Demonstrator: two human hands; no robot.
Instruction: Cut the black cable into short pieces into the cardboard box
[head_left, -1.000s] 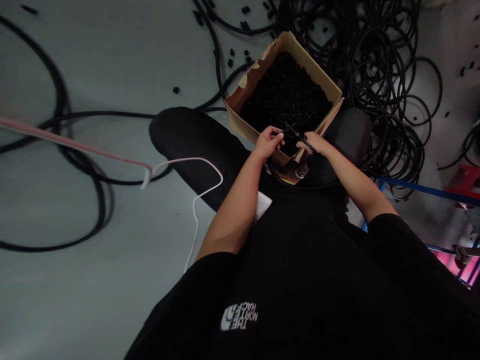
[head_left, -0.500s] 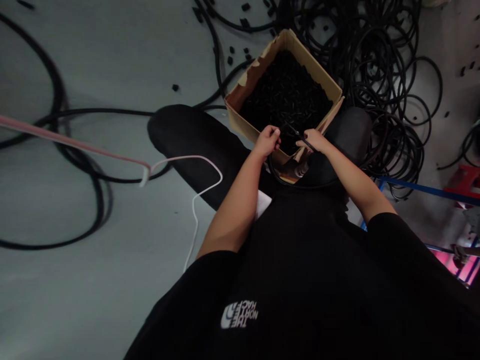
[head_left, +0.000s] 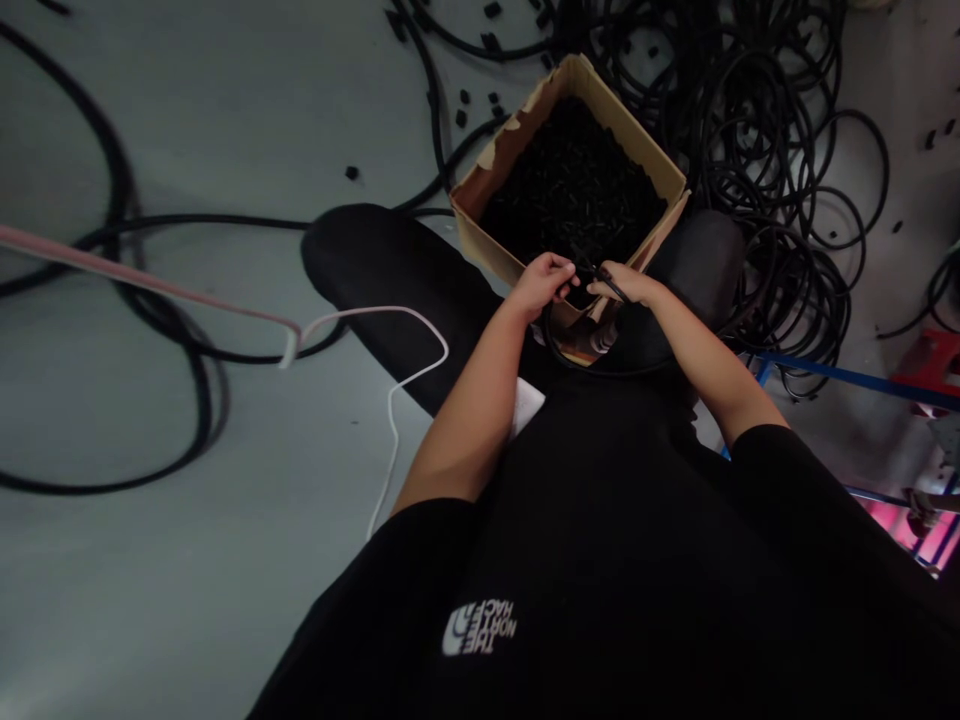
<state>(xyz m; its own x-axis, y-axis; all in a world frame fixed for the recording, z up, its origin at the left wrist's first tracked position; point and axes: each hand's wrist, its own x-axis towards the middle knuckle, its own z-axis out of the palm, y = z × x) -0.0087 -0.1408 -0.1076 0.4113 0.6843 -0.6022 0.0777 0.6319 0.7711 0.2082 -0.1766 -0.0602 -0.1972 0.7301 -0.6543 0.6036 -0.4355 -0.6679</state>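
My left hand (head_left: 549, 282) is closed in a pinch around a black hose (head_left: 553, 345), which loops down below it in front of my body. Fingers of my right hand (head_left: 624, 281) are wrapped around a dark scissor-like cutter (head_left: 609, 280), its front end pointing toward my left hand. Only a small gap separates the two hands. Both are over the near corner of an open cardboard box (head_left: 487, 245). Inside the box lies a heap of short black pieces (head_left: 581, 185). Whether the cutter touches the hose is too dark to tell.
A tangled pile of black hose (head_left: 757, 150) lies beyond and right of the box. Several loose black pieces (head_left: 352, 173) are scattered on the floor. A white cord (head_left: 391, 420) crosses beside my left leg. A blue frame (head_left: 840, 372) stands at the right.
My left hand has moved slightly right, closer to the cutter. My right hand stays nearly in place, with the cutter still in it.
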